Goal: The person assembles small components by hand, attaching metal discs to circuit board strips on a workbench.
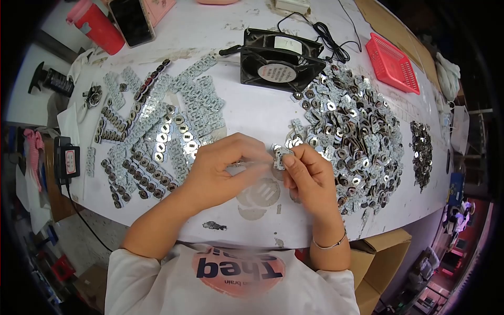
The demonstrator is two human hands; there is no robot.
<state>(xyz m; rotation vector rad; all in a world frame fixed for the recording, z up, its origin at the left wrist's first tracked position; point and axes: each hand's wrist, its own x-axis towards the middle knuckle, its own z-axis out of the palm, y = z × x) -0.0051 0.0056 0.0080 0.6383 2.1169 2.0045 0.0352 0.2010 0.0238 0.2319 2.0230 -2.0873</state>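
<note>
My right hand pinches a small grey metal plate part between thumb and fingers, above the middle of the table. Right beside it is my left hand, its fingertips close to the part's left side. Motion smears the left thumb and forefinger, so whether they grip anything does not show. Behind and right of the right hand spreads a big heap of loose metal parts with round discs. Left of the left hand lie rows of similar parts, laid together in strips.
A black square fan with a cable stands at the back. A pink basket sits back right, a smaller dark pile right. A red cup and phone are back left. A cardboard box is below the right edge.
</note>
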